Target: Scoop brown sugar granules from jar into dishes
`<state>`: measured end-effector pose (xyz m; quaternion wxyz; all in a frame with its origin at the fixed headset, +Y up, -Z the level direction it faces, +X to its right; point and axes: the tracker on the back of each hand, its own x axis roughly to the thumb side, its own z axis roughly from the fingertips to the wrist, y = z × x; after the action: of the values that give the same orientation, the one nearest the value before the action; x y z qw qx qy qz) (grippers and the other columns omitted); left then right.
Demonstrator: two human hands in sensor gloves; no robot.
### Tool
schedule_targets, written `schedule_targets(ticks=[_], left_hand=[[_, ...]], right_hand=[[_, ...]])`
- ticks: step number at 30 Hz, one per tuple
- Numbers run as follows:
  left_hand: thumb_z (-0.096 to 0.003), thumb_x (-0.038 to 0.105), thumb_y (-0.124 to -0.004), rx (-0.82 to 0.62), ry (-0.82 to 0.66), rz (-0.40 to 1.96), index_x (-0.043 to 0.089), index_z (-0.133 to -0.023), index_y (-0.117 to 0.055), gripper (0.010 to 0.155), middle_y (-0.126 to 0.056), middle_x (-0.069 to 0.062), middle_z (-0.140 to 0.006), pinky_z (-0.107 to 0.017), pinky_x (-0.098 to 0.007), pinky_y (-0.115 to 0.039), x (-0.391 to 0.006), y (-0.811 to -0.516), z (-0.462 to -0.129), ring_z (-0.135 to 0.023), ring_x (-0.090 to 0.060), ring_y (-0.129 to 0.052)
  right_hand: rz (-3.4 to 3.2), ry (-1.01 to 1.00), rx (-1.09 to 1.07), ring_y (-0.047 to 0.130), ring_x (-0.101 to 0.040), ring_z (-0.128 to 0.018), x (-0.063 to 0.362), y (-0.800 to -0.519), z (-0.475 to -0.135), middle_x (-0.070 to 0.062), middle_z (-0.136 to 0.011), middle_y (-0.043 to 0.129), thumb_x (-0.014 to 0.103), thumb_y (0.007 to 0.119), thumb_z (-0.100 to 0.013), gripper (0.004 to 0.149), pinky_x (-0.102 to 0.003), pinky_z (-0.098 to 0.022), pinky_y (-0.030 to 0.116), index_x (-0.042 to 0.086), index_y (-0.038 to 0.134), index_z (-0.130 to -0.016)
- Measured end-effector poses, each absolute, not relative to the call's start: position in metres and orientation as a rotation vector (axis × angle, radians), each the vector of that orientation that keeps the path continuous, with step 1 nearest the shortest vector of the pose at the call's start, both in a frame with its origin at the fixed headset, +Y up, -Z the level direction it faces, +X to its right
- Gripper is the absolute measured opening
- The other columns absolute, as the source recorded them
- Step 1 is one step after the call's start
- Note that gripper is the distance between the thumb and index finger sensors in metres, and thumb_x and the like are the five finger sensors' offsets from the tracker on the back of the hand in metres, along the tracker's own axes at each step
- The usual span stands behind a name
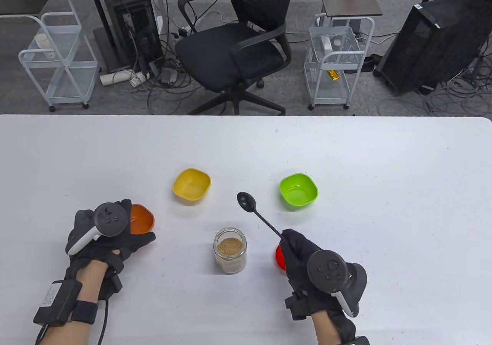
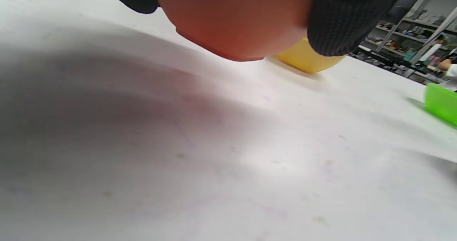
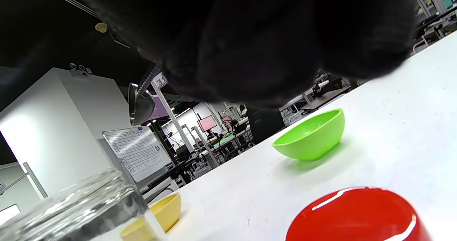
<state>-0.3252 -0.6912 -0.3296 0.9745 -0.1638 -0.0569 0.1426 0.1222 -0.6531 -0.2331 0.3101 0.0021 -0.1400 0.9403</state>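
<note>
Nearest the person, the right hand (image 1: 307,256) grips the thin handle of a black spoon (image 1: 255,211), fingers curled round its end, the empty bowl of the spoon raised and pointing away toward the middle of the white table (image 1: 384,176). Under that hand sits a red dish (image 1: 280,258), mostly hidden from above; the right wrist view shows it resting on the tabletop close below the glove. Just left of it stands the open glass jar (image 1: 230,250), upright, with brown sugar granules (image 1: 230,247) filling most of it. Over on the left, the left hand (image 1: 109,241) has hold of the orange dish (image 1: 141,219); the left wrist view shows gloved fingers (image 2: 342,19) wrapped on its wall, and the dish looks tipped, though I cannot tell whether its base is touching the table. Farther out, the yellow dish (image 1: 191,184) sits beyond the orange one and the green dish (image 1: 299,191) beyond the spoon's bowl, well apart from each other, both empty. Past the table's far edge there's a black office chair (image 1: 234,49), with white wire carts (image 1: 57,60) to either side.
</note>
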Motion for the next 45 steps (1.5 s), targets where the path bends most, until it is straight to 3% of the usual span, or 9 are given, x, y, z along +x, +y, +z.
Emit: schedule_targets(ticks=[17,32,38,45], left_hand=[[-0.0544,0.066,-0.082,-0.264,-0.243,0.204,-0.002,-0.119,-0.022,0.112,-0.028,-0.032,-0.124,-0.082,-0.06,-0.058,-0.26,-0.669,-0.278,-0.111,-0.056,-0.045],[-0.0549,0.066,-0.081,-0.242,-0.218,0.218,0.0,-0.12,-0.019,0.111,-0.024,-0.03,-0.125,-0.083,-0.059,-0.057,-0.263,-0.681,-0.275,-0.11,-0.056,-0.043],[-0.0549,0.066,-0.081,-0.256,-0.223,0.194,0.0,-0.12,-0.019,0.111,-0.023,-0.03,-0.125,-0.083,-0.059,-0.057,-0.259,-0.684,-0.275,-0.11,-0.055,-0.042],[-0.0546,0.066,-0.081,-0.262,-0.239,0.188,0.0,-0.119,-0.019,0.111,-0.023,-0.03,-0.125,-0.083,-0.058,-0.056,-0.255,-0.686,-0.274,-0.11,-0.055,-0.042]], right_hand=[[2.472,-0.308,0.043,0.105,-0.013,-0.021,0.117,-0.654,-0.234,0.008,-0.048,0.104,0.041,0.079,-0.053,0.038,-0.039,-0.033,0.095,0.025,0.086,-0.087],[2.507,-0.278,0.051,0.104,-0.013,-0.018,0.116,-0.652,-0.233,0.008,-0.046,0.104,0.041,0.079,-0.053,0.038,-0.039,-0.032,0.095,0.023,0.088,-0.086],[2.644,-0.352,0.102,0.103,-0.013,-0.016,0.112,-0.626,-0.23,0.008,-0.043,0.105,0.043,0.08,-0.053,0.037,-0.039,-0.03,0.095,0.023,0.09,-0.083],[2.88,-0.302,0.261,0.102,-0.014,-0.013,0.088,-0.575,-0.233,0.008,-0.039,0.106,0.044,0.082,-0.052,0.037,-0.039,-0.028,0.094,0.023,0.093,-0.08]])
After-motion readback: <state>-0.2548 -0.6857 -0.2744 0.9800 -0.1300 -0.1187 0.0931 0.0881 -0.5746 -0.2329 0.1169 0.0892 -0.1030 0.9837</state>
